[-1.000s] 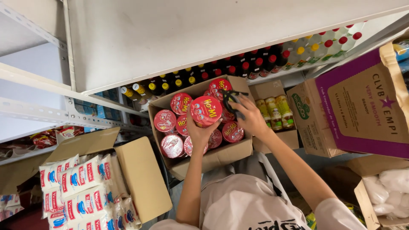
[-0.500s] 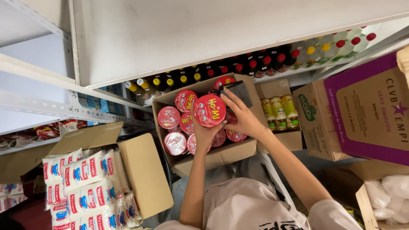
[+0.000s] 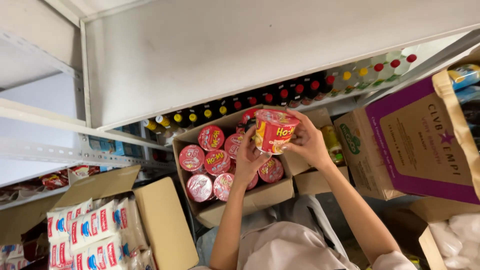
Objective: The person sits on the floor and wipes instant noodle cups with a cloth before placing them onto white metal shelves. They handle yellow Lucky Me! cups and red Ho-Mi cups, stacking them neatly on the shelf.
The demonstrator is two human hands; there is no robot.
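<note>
Both hands closed on noodle cup (image 3: 274, 131): left hand (image 3: 248, 156) wraps its lower left side, right hand (image 3: 308, 141) its right side. Cup tipped sideways, lid facing left, above cardboard box (image 3: 250, 199) far edge.

The held noodle cup (image 3: 274, 131) hides cups behind it; the purple-sided carton (image 3: 425, 140) is cut off.

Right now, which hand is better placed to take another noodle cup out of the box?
Left. The left hand hangs directly over the cups in the open cardboard box; the right hand sits at the box's far edge, gripping the lifted noodle cup.
</note>
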